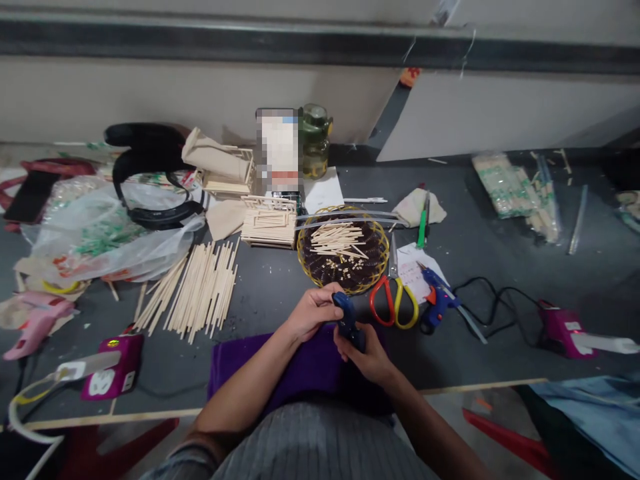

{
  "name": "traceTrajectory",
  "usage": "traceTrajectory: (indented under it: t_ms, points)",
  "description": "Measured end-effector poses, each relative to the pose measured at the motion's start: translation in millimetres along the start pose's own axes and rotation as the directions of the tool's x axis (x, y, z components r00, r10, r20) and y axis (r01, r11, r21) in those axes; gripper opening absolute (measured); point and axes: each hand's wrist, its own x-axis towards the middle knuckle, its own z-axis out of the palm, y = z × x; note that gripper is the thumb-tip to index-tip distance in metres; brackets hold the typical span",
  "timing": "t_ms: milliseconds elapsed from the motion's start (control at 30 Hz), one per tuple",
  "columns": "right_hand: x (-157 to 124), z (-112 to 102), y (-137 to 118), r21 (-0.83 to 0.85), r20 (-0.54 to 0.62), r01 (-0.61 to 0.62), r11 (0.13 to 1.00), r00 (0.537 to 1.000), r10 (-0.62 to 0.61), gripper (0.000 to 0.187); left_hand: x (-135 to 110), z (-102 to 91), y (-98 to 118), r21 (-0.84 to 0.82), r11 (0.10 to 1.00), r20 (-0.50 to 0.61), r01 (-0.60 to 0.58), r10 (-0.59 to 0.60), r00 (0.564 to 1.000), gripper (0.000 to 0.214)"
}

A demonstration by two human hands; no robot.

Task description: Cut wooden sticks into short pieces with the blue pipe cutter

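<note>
Both my hands meet over a purple cloth (295, 373) at the table's near edge. My right hand (367, 357) is closed around a dark blue-handled tool (349, 323). My left hand (313, 310) is curled with its fingertips at the top of that tool; what it pinches there is too small to make out. Just beyond lies a round yellow-rimmed basket (305, 257) holding short wooden sticks (337, 240) and tiny cut pieces. Scissors with red and yellow handles (395, 300) lie to the right of my hands.
A blue glue gun (437, 300) with a black cord lies right of the scissors. Long wooden sticks (200, 287) are spread at left, a small stick model (267, 223) behind them. Magenta power strips (113, 373) (563, 330), plastic bags (100, 233) and black headphones (147, 173) crowd the table.
</note>
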Motion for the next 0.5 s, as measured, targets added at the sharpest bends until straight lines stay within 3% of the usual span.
traceTrajectory:
  t_ms: [500]
  points:
    - [-7.7,4.6,1.9,-0.305,-0.006,0.158,0.939,0.986,-0.168,0.027,-11.5,-4.5,-3.6,-0.011,1.0,0.168,0.014,-0.012,0.986,0.028]
